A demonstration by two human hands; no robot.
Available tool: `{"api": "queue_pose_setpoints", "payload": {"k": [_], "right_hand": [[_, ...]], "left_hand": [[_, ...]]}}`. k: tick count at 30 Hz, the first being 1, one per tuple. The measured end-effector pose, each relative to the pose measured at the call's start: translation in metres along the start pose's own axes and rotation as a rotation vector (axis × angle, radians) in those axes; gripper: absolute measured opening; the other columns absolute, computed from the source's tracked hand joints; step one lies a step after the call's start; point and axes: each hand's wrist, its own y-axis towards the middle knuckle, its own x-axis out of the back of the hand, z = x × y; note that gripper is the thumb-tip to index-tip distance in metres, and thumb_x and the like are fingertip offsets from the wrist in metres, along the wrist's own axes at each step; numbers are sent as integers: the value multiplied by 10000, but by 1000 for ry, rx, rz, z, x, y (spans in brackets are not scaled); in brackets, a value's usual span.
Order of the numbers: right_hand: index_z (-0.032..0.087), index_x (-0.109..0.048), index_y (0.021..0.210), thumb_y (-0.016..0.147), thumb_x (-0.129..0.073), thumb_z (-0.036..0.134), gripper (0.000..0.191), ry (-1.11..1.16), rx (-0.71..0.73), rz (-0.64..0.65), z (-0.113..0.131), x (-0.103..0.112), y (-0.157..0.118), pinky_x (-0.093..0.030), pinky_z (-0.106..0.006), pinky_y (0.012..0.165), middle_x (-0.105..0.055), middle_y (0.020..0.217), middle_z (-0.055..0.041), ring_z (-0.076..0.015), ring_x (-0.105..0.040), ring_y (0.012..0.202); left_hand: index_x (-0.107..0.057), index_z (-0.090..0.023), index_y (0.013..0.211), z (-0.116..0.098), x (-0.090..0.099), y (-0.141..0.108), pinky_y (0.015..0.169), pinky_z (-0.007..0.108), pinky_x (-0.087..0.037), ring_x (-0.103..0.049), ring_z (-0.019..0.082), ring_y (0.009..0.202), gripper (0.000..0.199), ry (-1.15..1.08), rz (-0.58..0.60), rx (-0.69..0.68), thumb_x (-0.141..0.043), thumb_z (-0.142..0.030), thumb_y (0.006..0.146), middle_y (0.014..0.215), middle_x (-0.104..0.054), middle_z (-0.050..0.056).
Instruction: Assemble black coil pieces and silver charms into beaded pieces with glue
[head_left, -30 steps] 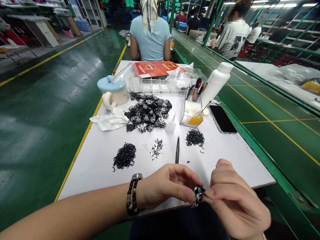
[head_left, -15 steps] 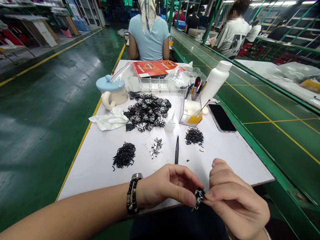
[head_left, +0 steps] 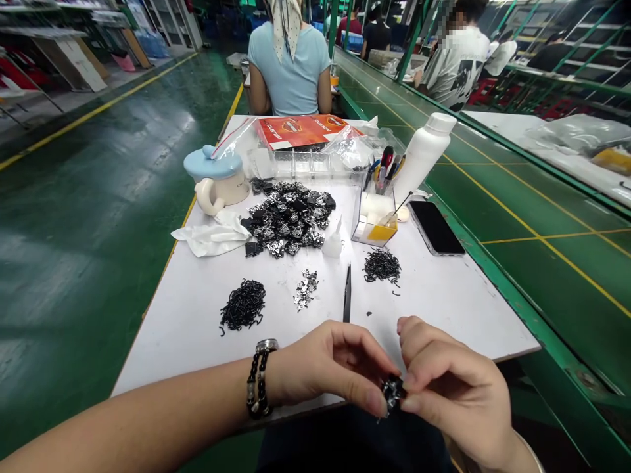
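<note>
A small black-and-silver part (head_left: 393,390) is pinched between thumb and fingers of my left hand (head_left: 340,368), over the table's front edge. From the right, the thumb and forefinger of my right hand (head_left: 453,381) close on the same part's side; whether they also hold a tiny piece is hidden. Beyond my hands lie black tweezers (head_left: 348,295). Around them are a heap of small curved black pieces (head_left: 243,305), a second such heap (head_left: 382,265) and a scatter of little silver pieces (head_left: 306,290). Farther back is a large pile of black-and-silver parts (head_left: 290,220).
A lidded mug (head_left: 224,180) and crumpled tissue (head_left: 211,234) stand at the left. Toward the right are a small dropper bottle (head_left: 334,244), a clear tool box (head_left: 373,226), a white bottle (head_left: 424,154) and a phone (head_left: 436,227). A person (head_left: 289,66) sits ahead.
My right hand has shifted slightly left and turned, its fingers curling closer around the part. My left hand keeps its hold. The whole view has moved a little.
</note>
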Motion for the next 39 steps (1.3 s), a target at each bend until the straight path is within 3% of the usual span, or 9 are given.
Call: {"api": "queue_pose_setpoints", "payload": {"k": [8,34,37,39], "right_hand": [[228,-619,819,784,-710,213,99,220,-183,46,-6,0,-4,-426,-285,660,-532,756,-1,-133,-508,717],[233,-625,866,778,-666,127,143,85,-142,42,0,-1,0,-449,-267,640,-559,752,5,-125,-515,727],[207,-621,882,782,-650,86,160,-5,-79,43,4,2,1,-449,-280,627,-565,756,-4,-130,-521,730],[165,-622,921,770,-625,15,213,-196,72,14,9,3,1,-432,-313,644,-574,768,-22,-137,-522,735]], "left_hand": [[-725,-165,863,-1,-1,-1,727,226,-498,-629,89,720,310,24,0,7,-848,-94,587,836,-691,11],[-717,-158,857,2,0,0,721,237,-492,-634,125,772,314,14,-38,25,-860,-137,578,846,-681,37],[-716,-147,861,0,1,0,689,206,-497,-643,108,745,307,-6,-40,23,-853,-122,588,830,-688,29],[-713,-141,858,-1,0,1,643,183,-496,-650,97,712,296,-27,-49,14,-845,-104,595,810,-694,20]]}}
